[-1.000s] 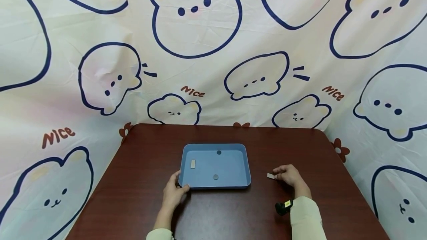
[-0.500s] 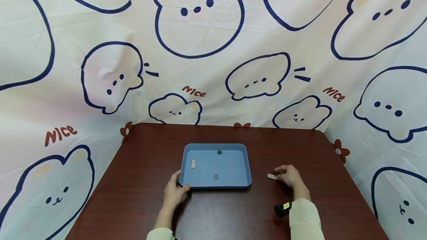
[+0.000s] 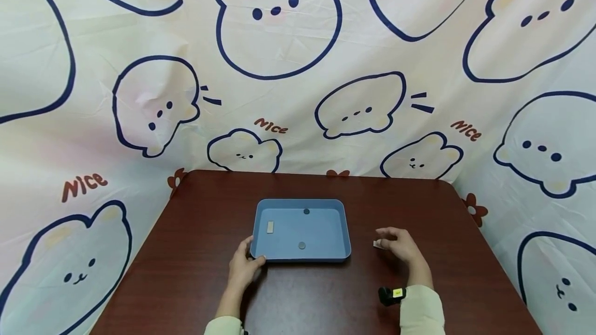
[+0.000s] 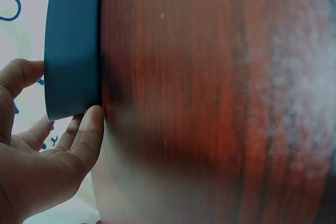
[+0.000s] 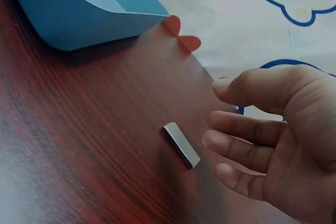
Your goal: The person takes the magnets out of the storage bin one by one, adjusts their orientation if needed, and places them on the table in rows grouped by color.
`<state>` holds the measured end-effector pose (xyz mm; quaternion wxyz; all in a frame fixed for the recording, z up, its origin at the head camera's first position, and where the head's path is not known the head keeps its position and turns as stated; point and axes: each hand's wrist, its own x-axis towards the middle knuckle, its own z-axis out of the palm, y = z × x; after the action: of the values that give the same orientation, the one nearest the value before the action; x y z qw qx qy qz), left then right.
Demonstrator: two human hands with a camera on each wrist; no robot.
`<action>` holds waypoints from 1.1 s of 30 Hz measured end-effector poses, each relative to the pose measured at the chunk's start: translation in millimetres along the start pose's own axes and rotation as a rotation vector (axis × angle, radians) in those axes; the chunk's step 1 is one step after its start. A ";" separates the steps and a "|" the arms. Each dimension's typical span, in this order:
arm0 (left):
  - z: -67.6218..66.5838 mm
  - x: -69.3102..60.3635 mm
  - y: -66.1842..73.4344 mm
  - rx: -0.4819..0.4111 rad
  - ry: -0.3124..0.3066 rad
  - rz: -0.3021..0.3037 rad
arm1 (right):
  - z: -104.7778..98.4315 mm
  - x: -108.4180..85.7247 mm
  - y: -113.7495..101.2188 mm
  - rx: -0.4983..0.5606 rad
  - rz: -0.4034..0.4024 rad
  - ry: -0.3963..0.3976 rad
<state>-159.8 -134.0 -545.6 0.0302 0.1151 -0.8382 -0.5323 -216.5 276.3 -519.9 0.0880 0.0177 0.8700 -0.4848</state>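
Observation:
A blue tray [image 3: 300, 229] sits on the table, its near left corner held between the thumb and fingers of my left hand [image 3: 243, 268]. In the left wrist view, the fingertips [image 4: 94, 116] touch the tray's outer wall. Inside the tray lie a small pale rectangular piece [image 3: 270, 227] and two small round grey discs, one far [image 3: 306, 211] and one near [image 3: 301, 245]. Right of the tray, my right hand [image 3: 401, 244] hovers with loosely bent fingers beside a small silvery rectangular bar [image 5: 182, 145] lying on the table. A gap shows between fingers and bar in the right wrist view.
The brown wooden table [image 3: 326, 299] extends around the tray on all sides. A cream cloth [image 3: 298, 102] printed with cartoon bears hangs behind it and at both sides. A black device [image 3: 391, 295] is strapped to the right wrist.
My right hand has shifted slightly left, its fingers now covering more of the bar in the head view. The bar, the tray and my left hand have hardly moved.

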 end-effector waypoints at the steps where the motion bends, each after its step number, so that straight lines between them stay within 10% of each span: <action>1: 0.0 0.3 0.3 0.000 0.000 0.002 | 0.6 -0.4 -1.6 -0.009 -0.011 -0.002; 33: 0.5 1.3 -2.7 -0.044 -0.019 -0.007 | 56.9 12.4 -61.0 0.119 -0.169 -0.059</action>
<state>-160.8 -134.9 -548.4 0.0227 0.1121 -0.8262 -0.5516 -228.1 195.1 -500.0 0.0713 -0.0647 0.8351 -0.5417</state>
